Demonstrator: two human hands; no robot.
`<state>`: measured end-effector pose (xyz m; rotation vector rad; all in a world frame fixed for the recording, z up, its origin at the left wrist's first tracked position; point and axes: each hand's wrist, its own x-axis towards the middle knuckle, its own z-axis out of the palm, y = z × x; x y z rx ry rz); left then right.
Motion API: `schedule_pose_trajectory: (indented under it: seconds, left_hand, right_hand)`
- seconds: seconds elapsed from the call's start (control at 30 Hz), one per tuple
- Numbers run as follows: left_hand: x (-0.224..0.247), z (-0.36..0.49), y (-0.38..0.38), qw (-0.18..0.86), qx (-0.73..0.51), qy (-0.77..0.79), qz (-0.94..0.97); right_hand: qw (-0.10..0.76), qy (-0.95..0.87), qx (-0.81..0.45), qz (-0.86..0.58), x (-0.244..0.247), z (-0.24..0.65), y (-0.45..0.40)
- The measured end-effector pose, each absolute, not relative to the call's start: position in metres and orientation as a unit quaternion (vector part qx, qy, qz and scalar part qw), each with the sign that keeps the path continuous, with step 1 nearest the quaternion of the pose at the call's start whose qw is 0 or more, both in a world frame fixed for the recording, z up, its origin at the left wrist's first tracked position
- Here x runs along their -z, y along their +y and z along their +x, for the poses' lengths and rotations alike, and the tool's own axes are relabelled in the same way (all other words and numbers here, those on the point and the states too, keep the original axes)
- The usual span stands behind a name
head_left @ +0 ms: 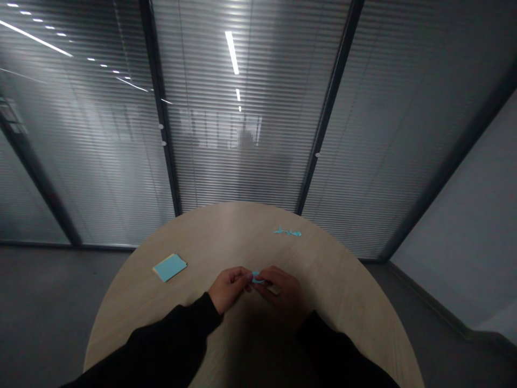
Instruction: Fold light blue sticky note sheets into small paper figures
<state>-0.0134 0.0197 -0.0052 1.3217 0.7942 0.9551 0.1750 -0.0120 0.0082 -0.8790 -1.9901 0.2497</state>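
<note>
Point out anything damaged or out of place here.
The blue scraps toward the back of the table look odd: ragged, strewn in a rough line, unlike the straight-edged stack at left. The blue piece between left hand and right hand is too covered to judge.

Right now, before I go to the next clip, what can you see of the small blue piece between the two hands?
The small blue piece is light blue and looks thin, perhaps paper. The left hand and the right hand both pinch it, one from each side, and hide much of it, so its full shape is unclear. It is over the round table; whether it touches the top cannot be told.
</note>
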Motion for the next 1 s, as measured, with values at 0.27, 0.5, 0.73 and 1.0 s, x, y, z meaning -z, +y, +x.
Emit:
schedule_pose_trajectory:
  seconds: [0.27, 0.5, 0.73, 1.0]
  left_hand:
    - [0.0012, -0.0124, 0.0177, 0.623, -0.411, 0.342, 0.571]
    - [-0.0005, -0.0122, 0.0159, 0.628, -0.404, 0.344, 0.57]
    - [-0.0044, -0.0128, 0.0144, 0.626, -0.41, 0.346, 0.566]
    - [-0.0009, -0.0081, 0.0099, 0.653, -0.43, 0.323, 0.533]
  right_hand:
    - [0.454, -0.81, -0.071, -0.365, -0.0036, 0.1765, -0.0104]
    - [0.448, -0.81, -0.058, -0.373, -0.0034, 0.1751, -0.0114]
    - [0.439, -0.809, -0.033, -0.391, -0.0061, 0.1739, -0.0143]
    - [0.458, -0.799, -0.044, -0.386, -0.0062, 0.1711, -0.0128]
